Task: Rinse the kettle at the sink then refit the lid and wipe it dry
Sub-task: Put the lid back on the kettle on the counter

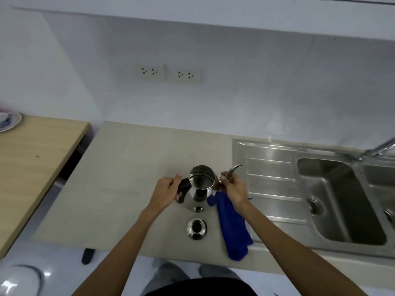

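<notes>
A shiny steel kettle (201, 189) stands upright on the beige counter, its top open and its thin spout pointing right toward the sink. My left hand (168, 190) is wrapped around its black handle. My right hand (232, 188) pinches the spout near its base. The steel lid (196, 229) with a dark knob lies on the counter just in front of the kettle. A blue cloth (234, 227) is spread on the counter to the right of the lid, partly under my right wrist.
A steel double sink (339, 197) with a ribbed drainboard (269, 174) fills the right side; its tap (380, 148) reaches in from the far right. A wooden table (32, 159) with a plate (9, 121) stands at the left. Wall sockets (167, 72) sit above the counter.
</notes>
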A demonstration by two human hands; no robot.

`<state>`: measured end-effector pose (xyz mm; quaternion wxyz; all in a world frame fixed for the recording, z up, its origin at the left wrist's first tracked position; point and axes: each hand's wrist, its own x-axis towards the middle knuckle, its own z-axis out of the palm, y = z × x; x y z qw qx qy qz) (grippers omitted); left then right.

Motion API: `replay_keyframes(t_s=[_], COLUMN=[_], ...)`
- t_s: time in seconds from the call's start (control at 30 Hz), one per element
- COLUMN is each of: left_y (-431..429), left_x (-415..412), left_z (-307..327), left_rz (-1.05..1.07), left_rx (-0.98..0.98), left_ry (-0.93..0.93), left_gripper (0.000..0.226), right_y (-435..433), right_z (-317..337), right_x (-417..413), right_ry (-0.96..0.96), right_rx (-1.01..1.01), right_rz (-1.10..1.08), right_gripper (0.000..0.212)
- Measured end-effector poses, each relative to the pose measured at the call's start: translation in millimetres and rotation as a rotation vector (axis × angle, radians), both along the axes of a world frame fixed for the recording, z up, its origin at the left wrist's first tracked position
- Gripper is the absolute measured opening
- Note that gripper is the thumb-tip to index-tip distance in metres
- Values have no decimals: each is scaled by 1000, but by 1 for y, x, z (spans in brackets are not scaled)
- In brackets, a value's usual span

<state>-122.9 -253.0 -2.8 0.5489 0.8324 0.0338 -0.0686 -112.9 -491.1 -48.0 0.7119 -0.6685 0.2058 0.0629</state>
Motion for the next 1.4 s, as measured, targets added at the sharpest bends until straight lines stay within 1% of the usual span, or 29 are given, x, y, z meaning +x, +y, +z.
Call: replay_keyframes(t_s=[0.13,0.33,0.43,0.57,0.67,0.9,1.1,1.2,1.3,1.4], left_y=[46,93,105,116,121,128,129,128,128,128], left_x=[1,8,11,14,15,16,17,18,18,17], left_z=[-9,-23,-27,-34,-38,-42,-39,-37,-40,-45], left_rz=[-58,-130,-152,-172,-166,-174,-197,-200,-202,-194], left_rx=[-76,-82,-97,-109,-133,-182,-155,-151,-158,-146], left_ry=[85,172,188,201,231,268,244,246,226,210], left_gripper=[65,66,57,51,50,46,43,40,41,43], right_y=[44,94,111,124,132,142,139,131,115,97], right_z=[-10,-30,-41,-51,-46,-44,-45,-45,-38,-31], right_x=[15,44,56,69,79,95,99,100,79,32], right_ry=[37,86,88,95,86,84,133,177,182,143], right_rx=[-27,-102,-145,-217,-261,-337,-284,-240,-372,-532], right_rz=[-4,14,12,21,23,76,99,121,123,165], right_gripper=[11,15,15,18,16,19,16,20,33,30])
